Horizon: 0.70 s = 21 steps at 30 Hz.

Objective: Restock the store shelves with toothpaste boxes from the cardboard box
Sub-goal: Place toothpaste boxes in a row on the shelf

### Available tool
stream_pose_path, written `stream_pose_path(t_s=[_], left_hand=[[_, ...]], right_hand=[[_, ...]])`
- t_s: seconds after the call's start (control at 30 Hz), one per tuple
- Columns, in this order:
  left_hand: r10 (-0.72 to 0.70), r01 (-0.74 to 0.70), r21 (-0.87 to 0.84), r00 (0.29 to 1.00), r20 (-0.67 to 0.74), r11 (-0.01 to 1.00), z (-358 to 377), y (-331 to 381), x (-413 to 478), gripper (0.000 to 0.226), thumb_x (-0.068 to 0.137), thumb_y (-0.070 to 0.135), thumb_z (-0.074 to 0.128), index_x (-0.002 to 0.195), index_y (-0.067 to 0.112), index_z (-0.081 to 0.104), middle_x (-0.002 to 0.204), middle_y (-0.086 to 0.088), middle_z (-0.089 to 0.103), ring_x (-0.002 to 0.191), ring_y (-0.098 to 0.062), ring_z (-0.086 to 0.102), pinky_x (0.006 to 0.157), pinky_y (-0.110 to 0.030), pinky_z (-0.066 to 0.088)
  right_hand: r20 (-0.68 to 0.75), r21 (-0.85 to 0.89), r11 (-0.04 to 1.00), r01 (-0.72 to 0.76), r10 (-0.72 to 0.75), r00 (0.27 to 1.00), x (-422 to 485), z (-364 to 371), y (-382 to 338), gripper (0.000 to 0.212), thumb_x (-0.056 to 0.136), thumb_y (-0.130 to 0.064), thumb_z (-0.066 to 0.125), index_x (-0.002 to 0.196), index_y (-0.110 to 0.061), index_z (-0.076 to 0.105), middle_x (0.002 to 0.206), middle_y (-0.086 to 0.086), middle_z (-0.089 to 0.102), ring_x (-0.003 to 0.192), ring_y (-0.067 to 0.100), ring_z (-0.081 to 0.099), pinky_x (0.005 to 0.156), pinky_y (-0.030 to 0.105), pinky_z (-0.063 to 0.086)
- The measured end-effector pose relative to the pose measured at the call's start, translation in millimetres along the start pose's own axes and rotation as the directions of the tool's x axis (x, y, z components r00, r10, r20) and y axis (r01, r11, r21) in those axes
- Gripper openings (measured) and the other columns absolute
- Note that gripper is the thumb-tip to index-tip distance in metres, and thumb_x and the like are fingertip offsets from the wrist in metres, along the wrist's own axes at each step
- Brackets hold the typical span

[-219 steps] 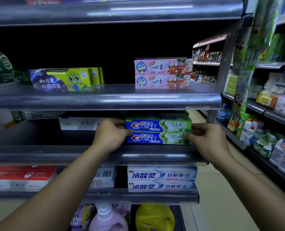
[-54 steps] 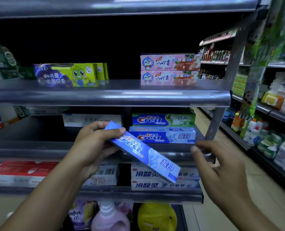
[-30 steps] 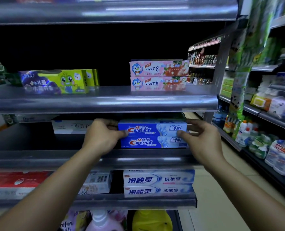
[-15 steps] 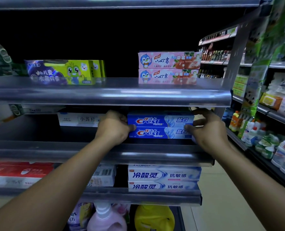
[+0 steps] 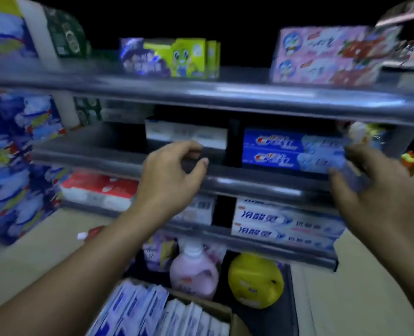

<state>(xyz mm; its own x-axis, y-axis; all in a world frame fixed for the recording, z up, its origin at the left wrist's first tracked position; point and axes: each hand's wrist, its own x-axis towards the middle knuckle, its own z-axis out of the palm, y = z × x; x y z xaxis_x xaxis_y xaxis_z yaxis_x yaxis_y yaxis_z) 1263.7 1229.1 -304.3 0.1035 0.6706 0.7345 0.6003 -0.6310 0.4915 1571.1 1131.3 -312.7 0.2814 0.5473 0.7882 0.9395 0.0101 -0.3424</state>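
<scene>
On the middle shelf [image 5: 249, 183], toward its right end, two blue toothpaste boxes [image 5: 286, 151] sit stacked one on top of the other, long sides facing out and close to the front edge. The right hand [image 5: 380, 190] is right at the right end of that stack with its fingers loosely spread. It isn't wrapped around anything, though the frame is so smeared that I can't tell if the fingertips are actually touching the boxes. The left hand [image 5: 169, 175] is up in front of the same shelf's front edge, left of the stack and apart from it, fingers loosely curled and holding nothing.

Behind the left hand there's a white box [image 5: 186, 134] further back on that shelf. The upper shelf [image 5: 225, 98] has a green and purple carton [image 5: 167, 57] near the middle and pink boxes [image 5: 322, 57] stacked at the right end. The lower shelf [image 5: 261, 246] carries two white and blue boxes [image 5: 283, 224] stacked at its right end and a red and white pack [image 5: 99, 190] at its left.

Down at the bottom (pretty blurry here too) is the open cardboard box [image 5: 210, 303] with more toothpaste packs [image 5: 152, 309] standing on edge inside, side by side. A pink bottle [image 5: 194, 272] and a yellow bottle [image 5: 254, 280] are just behind it.
</scene>
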Motion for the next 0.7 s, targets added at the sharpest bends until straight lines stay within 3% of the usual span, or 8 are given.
stream_pose_path(t_s=[0.07,0.17,0.27,0.37,0.47,0.53,0.6,0.7], left_hand=[[0.005,-0.003,0.068,1.0,-0.031,0.998,-30.0,-24.3,-41.2,0.021,0.088,0.031,0.071,0.105,0.02,0.076,0.095,0.011,0.075,0.09,-0.007,0.069,0.084,-0.025,0.053],[-0.226,0.225,0.143,0.974,-0.006,0.964,-66.2,-67.0,-111.3,0.021,0.085,0.036,0.068,0.1,0.024,0.077,0.09,0.014,0.075,0.083,-0.005,0.069,0.078,-0.029,0.055],[-0.537,0.518,0.243,0.843,0.015,0.82,-90.3,-104.3,-182.5,0.024,0.08,0.043,0.064,0.095,0.029,0.075,0.077,0.021,0.071,0.073,0.003,0.065,0.07,-0.028,0.053],[-0.735,0.659,0.377,0.672,0.092,0.65,-97.5,-128.0,-248.9,0.03,0.078,0.043,0.063,0.103,0.031,0.074,0.081,0.02,0.07,0.075,-0.002,0.065,0.073,-0.031,0.054],[-0.799,0.662,0.47,0.57,0.191,0.584,-89.4,-139.6,-299.6,0.031,0.083,0.036,0.07,0.113,0.026,0.071,0.098,0.008,0.07,0.092,-0.019,0.067,0.077,-0.031,0.049],[-0.81,0.613,0.542,0.523,0.267,0.575,-77.5,-144.0,-322.6,0.043,0.088,0.039,0.067,0.126,0.021,0.063,0.116,-0.004,0.065,0.11,-0.027,0.061,0.087,-0.033,0.047],[-0.8,0.469,0.674,0.502,0.328,0.571,-63.7,-145.3,-337.9,0.055,0.093,0.048,0.057,0.139,0.019,0.054,0.13,-0.007,0.057,0.121,-0.03,0.052,0.101,-0.038,0.043],[-0.763,0.335,0.743,0.543,0.35,0.579,-51.0,-144.5,-350.6,0.058,0.099,0.05,0.046,0.145,0.016,0.049,0.135,-0.007,0.053,0.123,-0.031,0.048,0.106,-0.043,0.04]], right_hand=[[0.027,0.147,0.989,0.007,-0.011,1.0,-29.8,3.7,-13.5,0.035,0.094,-0.04,0.059,0.124,-0.022,0.06,0.119,0.003,0.067,0.108,0.033,0.061,0.094,0.054,0.05],[0.16,0.306,0.95,-0.058,0.009,0.987,-78.5,17.9,-43.9,0.035,0.091,-0.045,0.06,0.123,-0.03,0.06,0.116,-0.011,0.063,0.109,0.027,0.062,0.097,0.054,0.049],[0.253,0.377,0.923,-0.077,-0.023,0.967,-126.9,41.2,-73.6,0.032,0.089,-0.036,0.065,0.118,-0.022,0.066,0.109,-0.008,0.064,0.102,0.024,0.063,0.09,0.051,0.053],[0.422,0.426,0.879,-0.215,0.017,0.906,-169.4,69.2,-92.3,0.032,0.087,-0.025,0.076,0.117,-0.019,0.069,0.104,-0.005,0.066,0.1,0.02,0.063,0.085,0.049,0.055],[0.571,0.455,0.827,-0.331,0.014,0.821,-206.1,89.2,-107.2,0.038,0.084,-0.007,0.079,0.116,-0.024,0.068,0.104,-0.003,0.07,0.098,0.024,0.066,0.082,0.038,0.054],[0.633,0.488,0.785,-0.382,-0.016,0.774,-226.1,97.2,-114.7,0.038,0.084,-0.005,0.078,0.113,-0.027,0.067,0.105,0.0,0.072,0.096,0.012,0.067,0.077,0.021,0.053],[0.675,0.501,0.754,-0.425,-0.032,0.737,-242.2,102.3,-118.8,0.037,0.085,-0.003,0.077,0.114,-0.024,0.068,0.107,0.004,0.072,0.096,-0.004,0.066,0.073,0.005,0.048],[0.712,0.49,0.746,-0.451,-0.043,0.701,-260.6,105.1,-116.7,0.041,0.086,-0.011,0.077,0.116,-0.036,0.065,0.11,0.002,0.071,0.1,-0.003,0.068,0.08,0.017,0.056]])
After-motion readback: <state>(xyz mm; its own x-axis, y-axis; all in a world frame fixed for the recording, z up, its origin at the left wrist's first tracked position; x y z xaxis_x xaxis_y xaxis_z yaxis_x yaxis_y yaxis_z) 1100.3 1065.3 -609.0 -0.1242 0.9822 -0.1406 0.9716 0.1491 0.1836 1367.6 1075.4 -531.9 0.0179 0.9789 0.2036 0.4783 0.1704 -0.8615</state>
